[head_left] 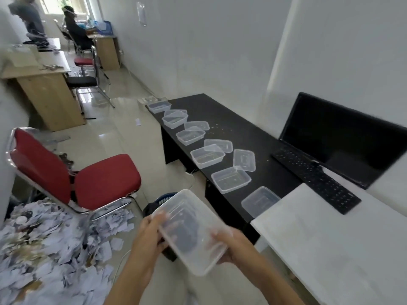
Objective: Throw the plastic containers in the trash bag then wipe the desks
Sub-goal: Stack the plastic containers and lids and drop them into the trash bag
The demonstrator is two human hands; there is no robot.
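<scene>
I hold a clear plastic container point(191, 230) in both hands, low in the middle of the view, tilted with its far corner up. My left hand point(149, 236) grips its left edge and my right hand point(229, 245) grips its right corner. Beneath it shows the dark trash bag point(152, 209) in a blue-rimmed bin on the floor. Several more clear containers and lids point(231, 179) lie in a row along the front edge of the black desk point(242, 133). The nearest one point(259, 201) sits beside the white desk point(319, 238).
A black keyboard point(317, 181) and monitor point(343, 137) stand at the right. A red chair point(88, 179) stands at the left beside a heap of shredded paper point(44, 249). Farther back are wooden desks point(44, 84), chairs and two people.
</scene>
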